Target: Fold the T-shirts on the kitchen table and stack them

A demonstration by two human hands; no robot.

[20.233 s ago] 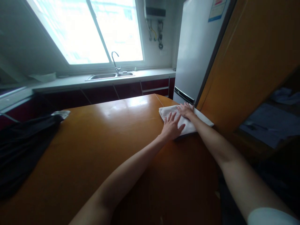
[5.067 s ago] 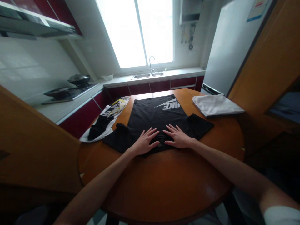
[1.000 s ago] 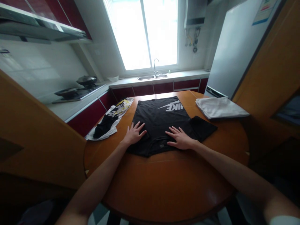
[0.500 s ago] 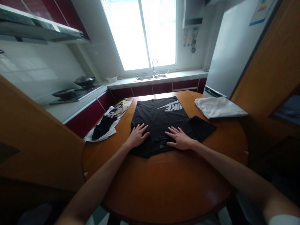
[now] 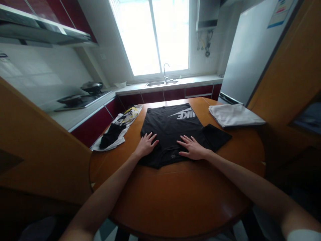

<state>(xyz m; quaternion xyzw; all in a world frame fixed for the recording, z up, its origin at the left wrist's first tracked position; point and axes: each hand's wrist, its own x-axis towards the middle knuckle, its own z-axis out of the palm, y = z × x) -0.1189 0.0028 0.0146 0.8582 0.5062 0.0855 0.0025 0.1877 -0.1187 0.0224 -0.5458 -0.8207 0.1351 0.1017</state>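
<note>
A black T-shirt (image 5: 165,129) with a white printed logo lies spread on the wooden table, its collar toward me. The sleeve on the right sticks out over the wood; on the left side no sleeve shows spread out. My left hand (image 5: 146,145) rests flat on the shirt's left part near the shoulder, fingers apart. On the right part, beside the collar, my right hand (image 5: 192,148) lies palm down with its fingers spread. Neither hand grips the cloth.
The round wooden table (image 5: 185,197) carries a crumpled white, black and yellow garment (image 5: 117,129) at left and folded white cloth (image 5: 234,114) at right. Beyond are a counter with a sink (image 5: 155,83), a stove with pans (image 5: 92,87), and a refrigerator (image 5: 247,53).
My left hand has shifted very slightly to the left on the shirt. The right hand and the shirt stay nearly as they were; the view moves a little.
</note>
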